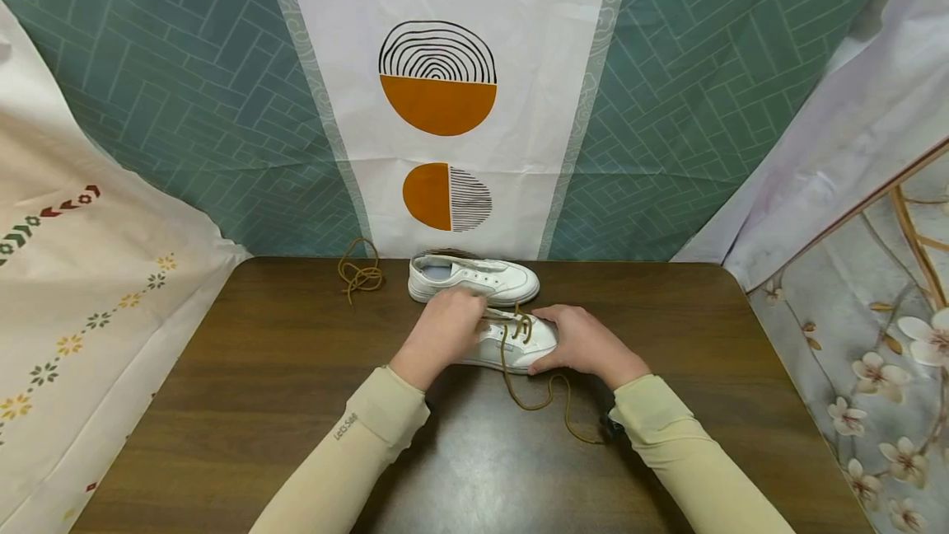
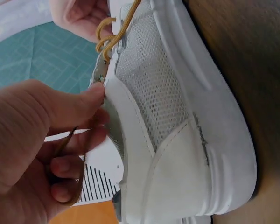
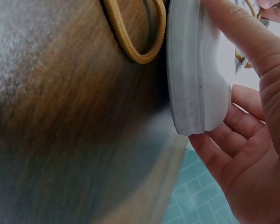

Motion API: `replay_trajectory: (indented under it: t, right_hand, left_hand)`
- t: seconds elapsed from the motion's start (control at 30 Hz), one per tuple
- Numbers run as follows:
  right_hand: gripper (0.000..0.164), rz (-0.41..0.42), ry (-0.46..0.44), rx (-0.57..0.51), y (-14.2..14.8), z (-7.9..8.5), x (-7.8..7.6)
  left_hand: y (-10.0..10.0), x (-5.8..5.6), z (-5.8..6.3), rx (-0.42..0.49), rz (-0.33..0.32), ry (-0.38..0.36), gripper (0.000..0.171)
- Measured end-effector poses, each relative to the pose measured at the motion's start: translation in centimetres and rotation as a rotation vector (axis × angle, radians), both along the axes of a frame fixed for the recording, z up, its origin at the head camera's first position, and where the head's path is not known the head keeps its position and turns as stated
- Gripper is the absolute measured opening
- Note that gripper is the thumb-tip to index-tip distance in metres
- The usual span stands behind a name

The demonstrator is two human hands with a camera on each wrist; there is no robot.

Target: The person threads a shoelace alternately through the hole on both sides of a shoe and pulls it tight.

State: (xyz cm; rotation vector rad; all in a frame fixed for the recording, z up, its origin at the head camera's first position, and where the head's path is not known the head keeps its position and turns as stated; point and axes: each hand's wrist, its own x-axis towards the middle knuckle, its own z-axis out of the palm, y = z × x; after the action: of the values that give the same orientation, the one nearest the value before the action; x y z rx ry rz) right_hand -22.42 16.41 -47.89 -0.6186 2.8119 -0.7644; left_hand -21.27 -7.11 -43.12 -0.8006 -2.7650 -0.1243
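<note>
1. Far left: bundled lace (image 1: 361, 277) lies on table (image 1: 222, 386), well apart from both hands
2. Left hand (image 1: 448, 324) at the heel half, by the opening; fingers curl round a strand of brown lace (image 2: 117, 38), thumb and forefinger pinched at the eyelet edge; cannot tell whether they also grip that edge
3. Far shoe (image 1: 511, 278) sits just beyond, roughly parallel
4. Near shoe (image 1: 485, 352) upright between the hands, long axis left to right, toe rightward; eyelets nearer the left fingertips
5. Right hand (image 1: 582, 342) clamps the toe, thumb on near side, fingers round the far
</note>
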Motion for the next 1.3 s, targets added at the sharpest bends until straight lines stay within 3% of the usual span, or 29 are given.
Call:
replay_trajectory:
  t: [0.13, 0.23, 0.37, 0.47, 0.53, 0.73, 0.9, 1.07, 1.3]
  right_hand:
    - [0.096, -0.002, 0.003, 0.008, -0.1, 0.0, 0.1]
    - [0.094, -0.005, 0.015, 0.014, -0.1, 0.0, 0.1]
    - [0.092, -0.007, 0.026, 0.020, -0.2, 0.0, 0.0]
    - [0.092, -0.008, 0.025, 0.018, -0.2, -0.1, -0.1]
    - [0.092, -0.009, 0.022, 0.019, -0.2, -0.1, -0.1]
    - [0.094, -0.009, 0.015, 0.040, -0.2, 0.0, -0.2]
    - [0.094, -0.011, 0.011, 0.042, -0.1, -0.1, -0.3]
    - [0.094, -0.012, 0.007, 0.035, 0.0, -0.1, -0.4]
    - [0.094, -0.019, 0.004, 0.033, 0.1, -0.2, -0.4]
  left_hand:
    - [-0.2, -0.4, -0.3, 0.092, -0.028, -0.012, 0.014]
    - [-0.1, -0.7, -0.5, 0.281, -0.022, -0.074, 0.012]
    - [0.1, -0.9, -0.6, 0.628, -0.015, -0.230, 0.014]
    - [0.2, -1.0, -0.8, 0.851, -0.044, -0.365, 0.018]
    - [0.2, -1.0, -0.9, 0.979, -0.092, -0.452, 0.022]
    - [0.4, -0.1, 1.2, 1.279, -0.190, -0.626, 0.023]
    - [0.3, -0.1, 1.3, 1.324, -0.207, -0.642, 0.022]
    - [0.2, -0.2, 1.4, 1.320, -0.202, -0.586, 0.024]
    - [-0.1, -0.3, 1.6, 1.310, -0.175, -0.573, 0.021]
